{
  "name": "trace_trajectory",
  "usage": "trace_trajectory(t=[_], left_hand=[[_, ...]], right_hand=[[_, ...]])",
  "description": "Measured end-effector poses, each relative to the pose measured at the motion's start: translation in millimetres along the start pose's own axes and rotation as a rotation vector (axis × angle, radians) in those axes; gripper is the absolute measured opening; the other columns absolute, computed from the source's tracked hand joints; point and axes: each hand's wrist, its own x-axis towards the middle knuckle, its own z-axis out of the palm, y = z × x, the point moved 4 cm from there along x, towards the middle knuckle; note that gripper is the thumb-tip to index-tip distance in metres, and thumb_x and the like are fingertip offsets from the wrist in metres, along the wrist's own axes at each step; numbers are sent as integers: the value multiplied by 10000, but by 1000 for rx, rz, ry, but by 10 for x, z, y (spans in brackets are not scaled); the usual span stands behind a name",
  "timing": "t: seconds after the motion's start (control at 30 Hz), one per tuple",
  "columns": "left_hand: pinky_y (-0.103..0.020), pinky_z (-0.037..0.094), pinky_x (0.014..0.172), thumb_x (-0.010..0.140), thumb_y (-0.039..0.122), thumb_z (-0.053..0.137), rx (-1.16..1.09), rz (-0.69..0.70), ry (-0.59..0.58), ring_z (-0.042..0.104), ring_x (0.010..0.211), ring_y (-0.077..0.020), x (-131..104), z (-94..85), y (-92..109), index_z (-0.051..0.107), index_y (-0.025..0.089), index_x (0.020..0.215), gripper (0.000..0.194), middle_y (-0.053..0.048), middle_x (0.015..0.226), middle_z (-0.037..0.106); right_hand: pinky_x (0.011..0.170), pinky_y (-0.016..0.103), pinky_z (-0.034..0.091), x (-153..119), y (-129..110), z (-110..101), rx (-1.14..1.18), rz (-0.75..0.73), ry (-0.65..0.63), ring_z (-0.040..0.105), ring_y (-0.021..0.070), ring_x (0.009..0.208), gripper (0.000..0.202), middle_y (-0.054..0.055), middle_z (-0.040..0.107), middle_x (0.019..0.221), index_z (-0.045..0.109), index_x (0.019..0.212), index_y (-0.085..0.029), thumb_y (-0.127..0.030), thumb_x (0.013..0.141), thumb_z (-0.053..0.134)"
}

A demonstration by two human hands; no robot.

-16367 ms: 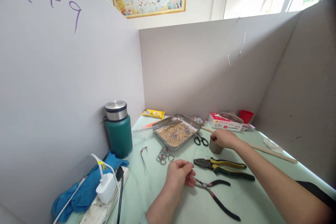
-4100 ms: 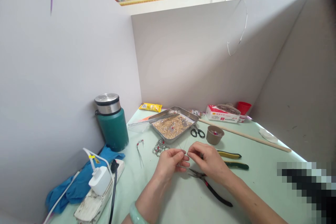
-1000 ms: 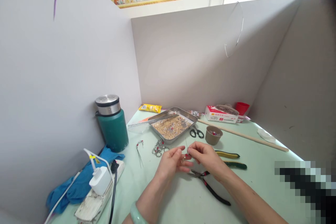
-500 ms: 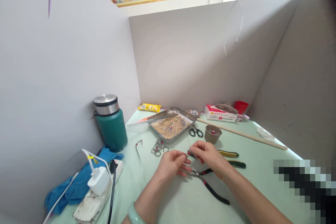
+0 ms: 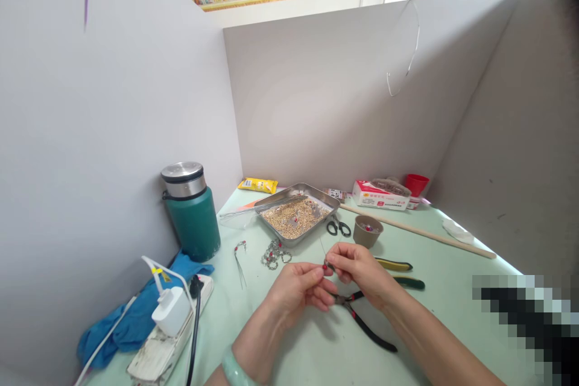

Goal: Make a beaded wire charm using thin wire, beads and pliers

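My left hand pinches a small red bead at its thumb and forefinger, the other fingers curled below. My right hand meets it from the right, fingertips closed on a thin wire whose free end sticks up past the fingers. Exactly how bead and wire join is hidden by the fingertips. Just beneath both hands lie black-handled pliers, their jaws partly covered. A second pair, with yellow-and-green handles, is half hidden behind my right hand.
A metal tray of gold beads carries long wires. Scissors, a brown cup of beads and a beaded chain lie near. A short beaded strand, a green flask and a power strip stand left.
My left hand has turned slightly and its lower fingers have curled in, now covering more of the pliers' jaws. The wire end leans further left.
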Motion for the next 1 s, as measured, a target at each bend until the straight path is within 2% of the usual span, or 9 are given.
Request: trace_trajectory(t=[0.13, 0.27, 0.4, 0.5, 0.57, 0.67, 0.77, 0.87, 1.0], left_hand=[[-258, 480, 491, 751, 487, 522, 89, 0, 117, 640, 571, -178, 24, -18, 9, 555, 66, 920, 455, -172, 830, 660], [-235, 434, 421, 683, 489, 588, 259, 78, 125, 622, 509, -172, 65, -19, 8, 562, 72, 885, 464, -134, 757, 657], [-234, 428, 422, 663, 439, 621, 193, 87, 58, 598, 469, -156, 44, -1, -2, 572, 76, 844, 409, -80, 630, 639], [-222, 429, 439, 677, 378, 629, 56, 60, 8, 584, 470, -129, -3, 12, 14, 589, 76, 847, 349, -72, 636, 639], [-221, 435, 456, 682, 371, 629, 30, 25, 0, 589, 487, -126, -23, 8, 21, 595, 72, 854, 347, -87, 671, 648], [-243, 450, 493, 691, 436, 607, 144, 7, 42, 625, 566, -162, -15, -15, 36, 592, 81, 894, 409, -131, 785, 661], [-239, 446, 502, 678, 482, 599, 318, 92, 118, 638, 635, -183, 19, -24, 79, 598, 106, 938, 457, -126, 844, 657], [-228, 428, 460, 659, 492, 604, 359, 126, 122, 613, 542, -163, 48, 8, 85, 608, 91, 876, 456, -85, 684, 643], [-223, 414, 414, 647, 470, 622, 249, 75, 70, 565, 431, -134, 48, 28, 52, 598, 78, 795, 419, -43, 554, 595]], right_hand=[[447, 222, 236, 19, 32, -86, -56, 28, 100, 325, 62, 418, 196, -61, 455, 476, 494, 579, -173, -312, 683, 584], [434, 225, 228, 41, 72, -136, -83, 62, 154, 327, 62, 408, 193, -55, 463, 481, 485, 568, -177, -306, 673, 582], [445, 224, 241, 38, 48, -109, -22, 15, 93, 329, 63, 418, 181, -57, 452, 475, 495, 573, -172, -294, 675, 583], [450, 224, 244, 27, -2, -81, 57, -19, 33, 315, 60, 410, 189, -65, 423, 459, 494, 586, -172, -307, 689, 577], [443, 221, 232, 24, -25, -81, 40, -18, 38, 304, 60, 408, 200, -66, 418, 451, 488, 584, -171, -314, 694, 576], [441, 216, 231, 20, -29, -77, -67, -22, 71, 322, 68, 431, 193, -59, 433, 460, 498, 579, -171, -304, 693, 578], [455, 215, 265, 15, 0, -27, -167, -65, 63, 377, 84, 474, 168, -45, 467, 496, 523, 583, -174, -289, 697, 568], [464, 212, 283, 12, 36, 39, -219, -91, 53, 396, 89, 490, 162, -44, 472, 504, 526, 582, -176, -274, 707, 553], [482, 209, 305, 7, 17, 90, -213, -126, 13, 411, 92, 515, 154, -46, 467, 519, 534, 604, -172, -267, 723, 548]])
